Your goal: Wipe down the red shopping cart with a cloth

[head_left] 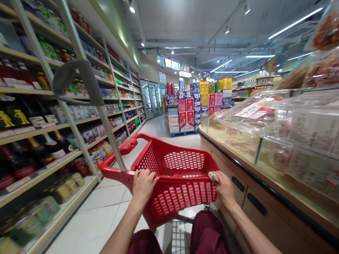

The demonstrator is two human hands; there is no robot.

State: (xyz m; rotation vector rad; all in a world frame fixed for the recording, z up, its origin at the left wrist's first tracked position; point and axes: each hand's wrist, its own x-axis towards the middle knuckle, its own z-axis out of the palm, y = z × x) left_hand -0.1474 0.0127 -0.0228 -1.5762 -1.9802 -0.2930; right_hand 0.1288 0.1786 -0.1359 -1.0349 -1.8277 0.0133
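Gripping the red cart's rim (pixel 182 179)
Left hand (pixel 143 183) curls over it; right hand (pixel 224 187) pinches a pale wad (pixel 212 176) against it.

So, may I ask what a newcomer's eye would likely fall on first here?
Most likely the bright red plastic shopping cart, low in the centre. Next might come the tall stack of colourful boxes on a blue pallet beyond it, and the slanting grey metal pole rising from the cart's left side.

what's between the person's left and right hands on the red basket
In the head view, the near rim of the red basket runs between left hand and right hand, which holds a pale wad.
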